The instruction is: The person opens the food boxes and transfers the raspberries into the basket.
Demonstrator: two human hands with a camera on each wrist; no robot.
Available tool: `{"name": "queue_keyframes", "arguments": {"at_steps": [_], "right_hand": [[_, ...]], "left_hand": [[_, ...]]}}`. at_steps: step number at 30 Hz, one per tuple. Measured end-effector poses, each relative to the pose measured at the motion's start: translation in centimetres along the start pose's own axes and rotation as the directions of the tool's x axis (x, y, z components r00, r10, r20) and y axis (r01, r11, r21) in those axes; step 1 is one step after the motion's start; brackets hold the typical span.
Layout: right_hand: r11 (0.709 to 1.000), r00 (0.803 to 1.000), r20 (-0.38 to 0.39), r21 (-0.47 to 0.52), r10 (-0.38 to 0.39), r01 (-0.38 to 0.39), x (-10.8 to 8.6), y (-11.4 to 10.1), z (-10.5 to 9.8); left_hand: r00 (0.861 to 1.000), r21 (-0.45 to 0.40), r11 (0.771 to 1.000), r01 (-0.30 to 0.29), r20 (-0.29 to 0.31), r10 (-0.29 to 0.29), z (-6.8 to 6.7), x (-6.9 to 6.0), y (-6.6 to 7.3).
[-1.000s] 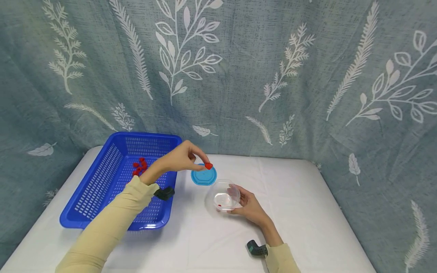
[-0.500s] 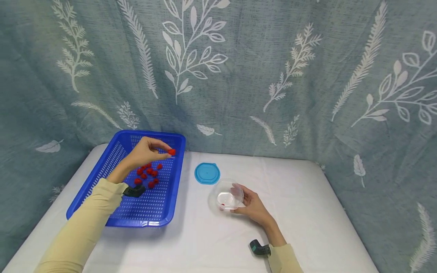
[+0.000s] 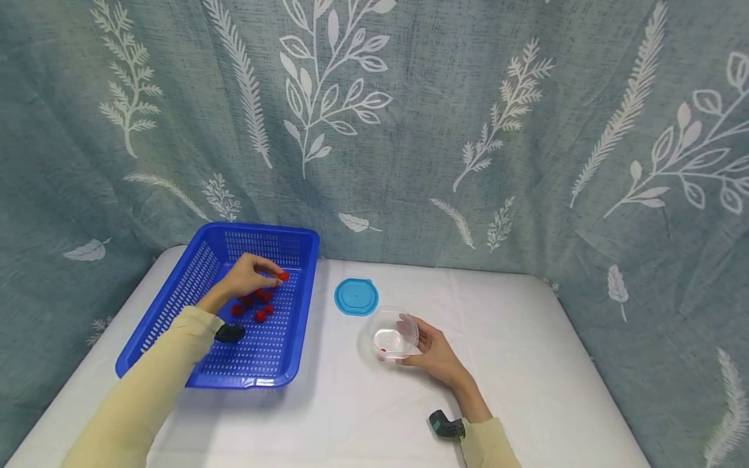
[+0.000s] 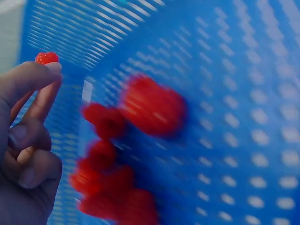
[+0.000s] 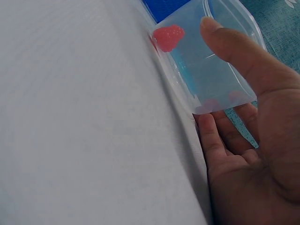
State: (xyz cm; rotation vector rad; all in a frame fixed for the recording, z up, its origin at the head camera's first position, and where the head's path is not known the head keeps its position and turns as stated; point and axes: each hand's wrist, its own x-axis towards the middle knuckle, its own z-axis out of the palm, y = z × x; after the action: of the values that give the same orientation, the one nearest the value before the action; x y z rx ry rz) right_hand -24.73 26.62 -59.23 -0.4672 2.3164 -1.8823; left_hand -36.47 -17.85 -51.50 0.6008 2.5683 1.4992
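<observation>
My left hand (image 3: pixel 244 277) is inside the blue plastic basket (image 3: pixel 251 364), pinching a red raspberry (image 4: pixel 47 57) between thumb and fingertips. Below and beside it, several loose raspberries (image 3: pixel 260 316) lie on the basket floor, blurred in the left wrist view. On the white-covered table my right hand (image 3: pixel 434 354) grips a clear plastic tub (image 5: pixel 206 65), thumb on its near side and fingers behind and below. One raspberry (image 5: pixel 168 37) shows low inside the tub. The tub's mouth faces up in the head view.
A blue lid (image 3: pixel 356 297) lies flat on the table (image 3: pixel 345 403) between the basket and the tub. Behind the table's far edge hangs a green leaf-patterned curtain (image 3: pixel 409 130). Each wrist carries a small black device (image 3: pixel 446 426).
Holding the raspberry, my left hand has moved left from above the blue lid back over the basket, then lower into it. My right hand keeps its grip on the tub. The head view shifted slightly.
</observation>
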Motion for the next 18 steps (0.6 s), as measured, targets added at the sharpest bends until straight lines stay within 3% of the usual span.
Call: {"name": "queue_keyframes", "arguments": {"at_steps": [7,18], "right_hand": [[1.000,1.000,0.010,0.014,-0.010,0.010,0.0,0.0,-0.1],[1.000,1.000,0.006,-0.005,-0.018,0.018,0.0,0.2,-0.2]], "left_hand": [[0.998,0.076,0.997,0.007,0.064,-0.012,1.1,-0.1,-1.5],[1.000,0.227,0.974,0.020,0.016,-0.024,2.0,0.0,-1.3]]}}
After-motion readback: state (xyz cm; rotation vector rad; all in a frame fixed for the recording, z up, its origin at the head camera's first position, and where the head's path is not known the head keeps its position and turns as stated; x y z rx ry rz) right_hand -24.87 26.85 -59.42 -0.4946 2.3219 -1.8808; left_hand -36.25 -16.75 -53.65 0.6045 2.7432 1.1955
